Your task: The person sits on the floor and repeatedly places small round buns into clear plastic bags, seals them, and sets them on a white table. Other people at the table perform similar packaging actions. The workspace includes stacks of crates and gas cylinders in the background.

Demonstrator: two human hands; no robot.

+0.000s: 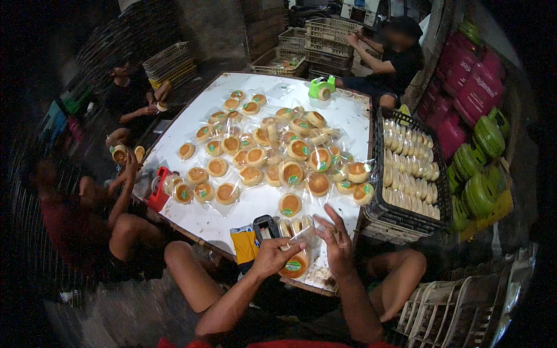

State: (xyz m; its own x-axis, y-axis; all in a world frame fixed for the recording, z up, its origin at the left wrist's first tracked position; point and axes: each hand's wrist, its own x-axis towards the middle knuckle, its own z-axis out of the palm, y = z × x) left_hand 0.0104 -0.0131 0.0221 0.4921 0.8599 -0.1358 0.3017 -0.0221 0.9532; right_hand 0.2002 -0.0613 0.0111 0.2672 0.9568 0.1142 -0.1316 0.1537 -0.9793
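My left hand point(275, 257) grips the open end of a clear plastic bag around a round browned bun point(295, 266) that bears a green label. Just to the right, my right hand point(336, 243) is raised with its fingers spread, holding nothing. Beyond the left hand stands a black tape dispenser point(265, 226), next to a yellow packet point(244, 244). Several bagged buns stand on edge in a short row point(296, 225) behind the bag. A loose pile of bagged buns point(261, 148) covers the middle of the white table point(191, 117).
At the right, a black crate point(377, 191) holds rows of packed buns. Red point(159, 191) and green point(320, 87) tape dispensers stand on the table. Three people sit around it. Green gas cylinders point(481, 191) stand beyond the black crate; stacked crates point(330, 39) stand behind the table.
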